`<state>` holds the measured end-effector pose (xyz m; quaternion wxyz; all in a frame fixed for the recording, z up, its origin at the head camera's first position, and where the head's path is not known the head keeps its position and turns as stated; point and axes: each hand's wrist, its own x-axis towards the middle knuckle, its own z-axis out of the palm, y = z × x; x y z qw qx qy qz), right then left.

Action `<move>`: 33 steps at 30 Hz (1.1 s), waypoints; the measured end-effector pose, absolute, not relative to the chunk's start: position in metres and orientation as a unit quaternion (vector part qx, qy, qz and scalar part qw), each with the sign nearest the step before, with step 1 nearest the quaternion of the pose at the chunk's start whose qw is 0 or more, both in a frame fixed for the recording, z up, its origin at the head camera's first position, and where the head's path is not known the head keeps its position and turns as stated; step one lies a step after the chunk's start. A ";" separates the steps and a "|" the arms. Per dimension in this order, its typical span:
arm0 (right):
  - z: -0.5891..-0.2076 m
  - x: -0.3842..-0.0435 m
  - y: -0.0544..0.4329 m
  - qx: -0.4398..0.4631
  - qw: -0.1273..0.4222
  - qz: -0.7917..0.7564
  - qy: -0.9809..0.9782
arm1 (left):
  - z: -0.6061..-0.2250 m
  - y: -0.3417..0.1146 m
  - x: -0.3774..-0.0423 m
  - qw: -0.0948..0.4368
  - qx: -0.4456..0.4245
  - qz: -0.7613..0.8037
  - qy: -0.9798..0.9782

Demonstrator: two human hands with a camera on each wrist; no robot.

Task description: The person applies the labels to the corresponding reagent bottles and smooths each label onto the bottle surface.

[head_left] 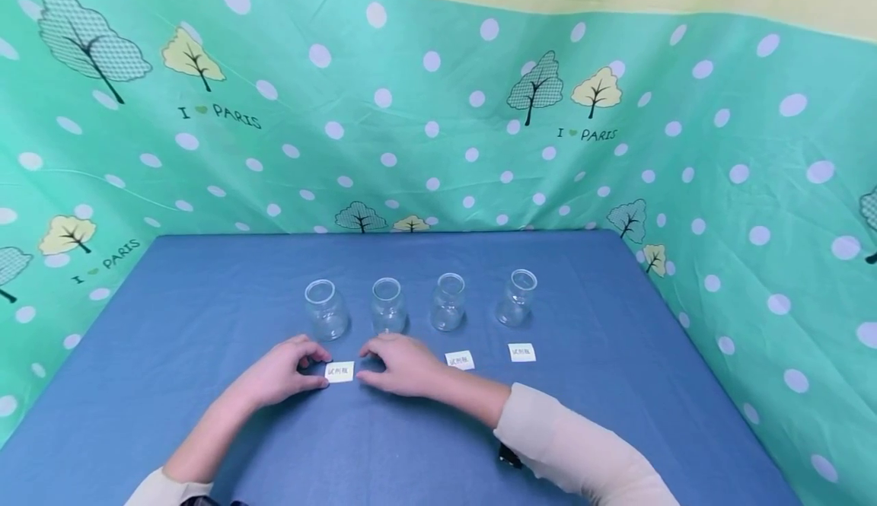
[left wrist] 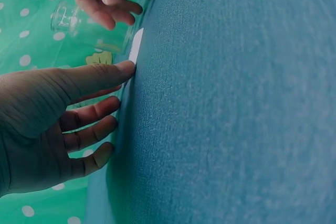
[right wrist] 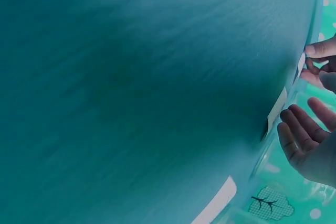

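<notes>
Thumb and finger of my left hand (head_left: 284,373) touch the left edge of a small white paper label (head_left: 339,371) with handwriting, which lies flat on the table. In the left wrist view, the thumb tip is right at the near end of this label (left wrist: 136,45), the other fingers loosely bent. My right hand (head_left: 404,365) hovers low on the label's other side, fingers relaxed and holding nothing, fingertips close to its right edge. Beside the right hand in the right wrist view shows another white label (right wrist: 276,109). Behind the hands, a clear glass jar (head_left: 326,312) stands uncovered.
More open glass jars (head_left: 388,304) stand in a row, among them one in the middle (head_left: 448,304) and one at the right (head_left: 517,298). Two written labels, one nearer (head_left: 459,360) and one farther right (head_left: 521,352), lie before them. A blue cloth (head_left: 384,445) covers the table; a green dotted curtain (head_left: 411,133) surrounds it.
</notes>
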<state>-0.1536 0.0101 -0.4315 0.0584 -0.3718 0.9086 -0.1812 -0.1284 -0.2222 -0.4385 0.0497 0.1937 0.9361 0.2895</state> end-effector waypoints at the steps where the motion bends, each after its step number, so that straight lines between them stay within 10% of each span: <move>1: -0.432 -0.154 0.007 -0.374 0.057 -0.175 0.909 | -0.439 -0.222 -0.129 0.048 0.198 0.290 0.935; 33: -0.438 -0.158 -0.009 -0.377 0.032 -0.117 0.918 | -0.445 -0.226 -0.130 0.045 0.177 0.324 0.928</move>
